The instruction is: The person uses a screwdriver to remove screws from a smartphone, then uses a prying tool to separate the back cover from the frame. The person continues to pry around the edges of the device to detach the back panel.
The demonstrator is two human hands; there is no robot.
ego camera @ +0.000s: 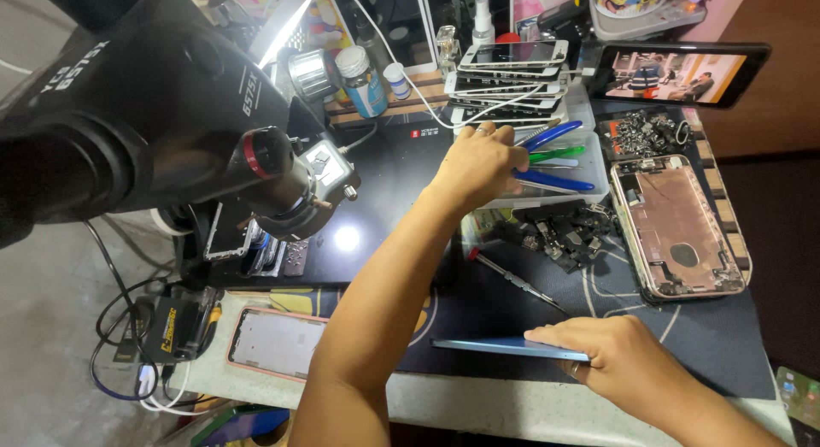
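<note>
Our right hand (619,361) rests near the front edge of the desk (478,404), fingers laid flat along a thin blue phone (504,348) and gripping it by its right end. The phone lies with its long axis running left to right, parallel to that front edge, its free end pointing left. Our left hand (478,165) reaches across toward the far side, fingers curled down onto a clear tray (589,195) that holds blue and green pry tools (551,156); we cannot tell whether it has closed on any one of them. The tools lie fanned rightward, handles away from the hand. Between the two hands, a screwdriver (512,280) lies on the dark mat (683,327), slanting toward the right. A stripped phone housing (679,225) sits toward the right edge, a microscope (171,131) at the left.
</note>
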